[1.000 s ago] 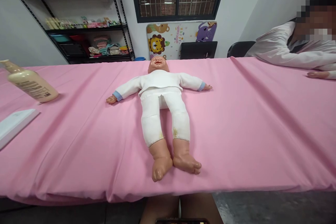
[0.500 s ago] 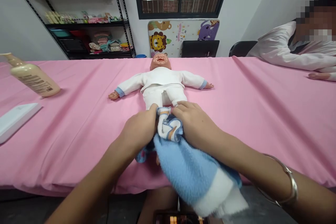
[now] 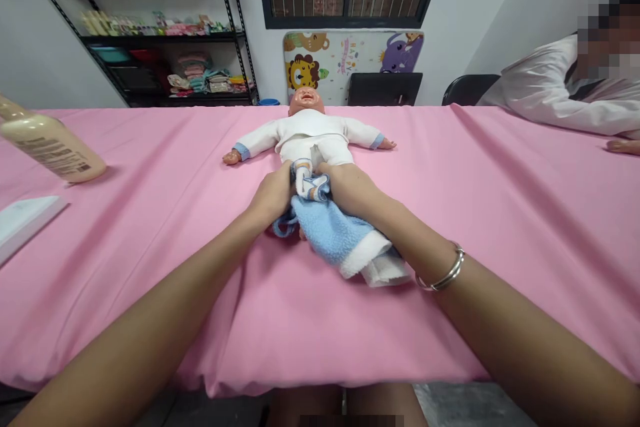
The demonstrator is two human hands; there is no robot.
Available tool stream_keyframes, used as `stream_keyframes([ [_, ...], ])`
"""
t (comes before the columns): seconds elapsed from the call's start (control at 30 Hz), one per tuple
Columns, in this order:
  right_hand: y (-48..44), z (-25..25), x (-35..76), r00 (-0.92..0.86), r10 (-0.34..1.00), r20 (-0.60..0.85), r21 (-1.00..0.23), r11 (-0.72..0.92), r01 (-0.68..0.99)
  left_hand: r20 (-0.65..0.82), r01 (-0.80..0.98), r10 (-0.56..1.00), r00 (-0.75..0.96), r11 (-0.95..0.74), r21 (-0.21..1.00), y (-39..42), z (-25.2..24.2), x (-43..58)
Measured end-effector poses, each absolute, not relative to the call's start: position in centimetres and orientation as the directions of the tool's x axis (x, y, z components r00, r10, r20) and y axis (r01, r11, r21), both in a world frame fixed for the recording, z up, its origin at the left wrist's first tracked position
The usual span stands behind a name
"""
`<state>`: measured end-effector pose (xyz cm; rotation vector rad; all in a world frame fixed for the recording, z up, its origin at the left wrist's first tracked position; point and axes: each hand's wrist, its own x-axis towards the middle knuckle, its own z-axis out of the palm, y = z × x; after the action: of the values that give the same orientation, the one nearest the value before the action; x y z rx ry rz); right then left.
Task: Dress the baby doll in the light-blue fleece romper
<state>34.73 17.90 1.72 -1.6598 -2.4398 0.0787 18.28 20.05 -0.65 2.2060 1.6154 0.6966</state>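
A baby doll (image 3: 310,125) in a white top and white pants lies on its back, arms spread, its head at the far edge of the table. Over its lower legs are bunched blue fleece baby trousers (image 3: 330,230) with a white cuff and a patterned lining turned out at the top. My left hand (image 3: 273,193) is closed on the left side of the bunched top edge. Opposite it, my right hand (image 3: 350,188) grips the right side, against the doll's thigh. The doll's lower legs are mostly hidden by the cloth and my hands.
A pink cloth (image 3: 150,213) covers the table. On the left stand a beige pump bottle (image 3: 55,147) and a white flat box (image 3: 30,220). A person in a white sleeve (image 3: 550,90) sits at the far right. Behind are a shelf rack (image 3: 165,40) and a black chair (image 3: 385,88).
Both hands have moved forward, toward the doll's body, with the blue trousers drawn along. The loose white-cuffed leg now lies on the table instead of hanging over its near edge.
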Motion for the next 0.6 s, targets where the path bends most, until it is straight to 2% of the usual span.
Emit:
stream_keyframes([
  [0.1,18.0,1.1,35.7,-0.404,0.906,0.130,-0.356,0.423,0.833,0.190,0.737,0.957,0.218,-0.289,0.612,20.4,-1.2,17.4],
  [0.2,17.8,0.7,36.6,-0.451,0.880,0.147,-0.527,0.456,0.718,0.038,0.760,0.989,0.143,-0.134,0.636,20.5,-0.9,17.0],
  [0.27,17.7,0.6,37.1,-0.475,0.866,0.153,-0.596,0.464,0.655,-0.055,0.727,0.994,0.089,-0.027,0.687,20.6,-0.7,17.0],
  [0.33,17.6,0.7,37.3,-0.489,0.858,0.159,-0.626,0.470,0.622,-0.123,0.627,0.988,0.097,0.036,0.778,20.5,-0.7,17.0],
  [0.43,17.5,0.9,37.7,-0.486,0.857,0.171,-0.629,0.474,0.616,-0.194,0.354,0.960,0.201,0.114,0.928,20.0,-0.7,17.4],
  [0.5,17.5,0.9,38.0,-0.475,0.860,0.185,-0.619,0.478,0.623,-0.243,0.176,0.941,0.234,0.205,0.963,19.7,-0.7,17.9],
  [0.6,17.7,0.7,38.3,-0.447,0.869,0.212,-0.617,0.474,0.628,-0.323,0.045,0.930,0.177,0.320,0.946,19.3,-0.7,18.5],
])
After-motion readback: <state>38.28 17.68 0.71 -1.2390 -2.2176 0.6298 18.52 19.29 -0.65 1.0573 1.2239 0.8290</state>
